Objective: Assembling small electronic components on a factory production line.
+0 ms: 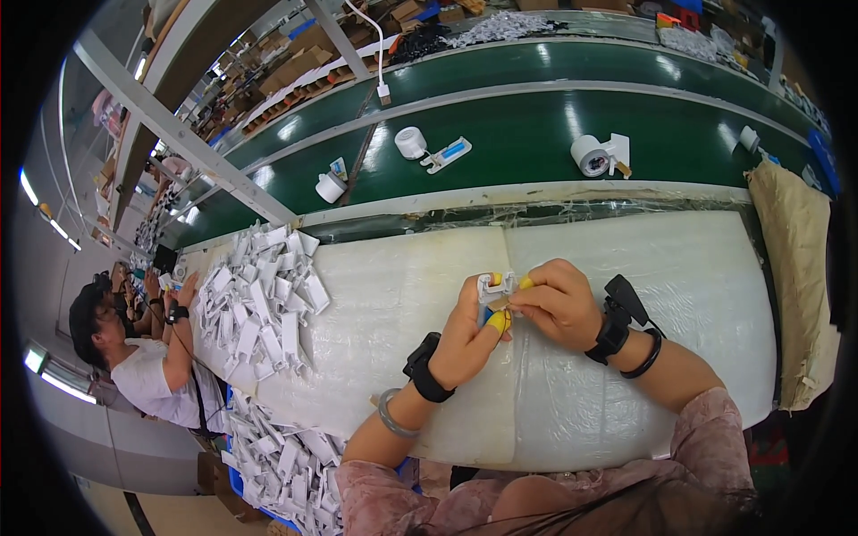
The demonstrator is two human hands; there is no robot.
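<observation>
Over the middle of the padded worktop, a small white plastic housing (490, 286) is held up between both hands. My left hand (465, 339) grips it from the left and below, fingers closed around it. A bit of blue and a tan piece show between the fingers, with what look like thin wires. My right hand (567, 308) pinches at the right side of the same housing, thumb and index finger together. Yellow covers sit on some fingertips of both hands. The fingers hide most of the part's inside.
White plastic housings (259, 299) lie heaped on the worktop's left; more fill a blue bin (236, 481) below. Beyond runs a green conveyor (500, 134) carrying white round-headed units (593, 157). A white cable (382, 67) hangs down. Brown wrapping (794, 277) borders the right. A co-worker (147, 366) sits left.
</observation>
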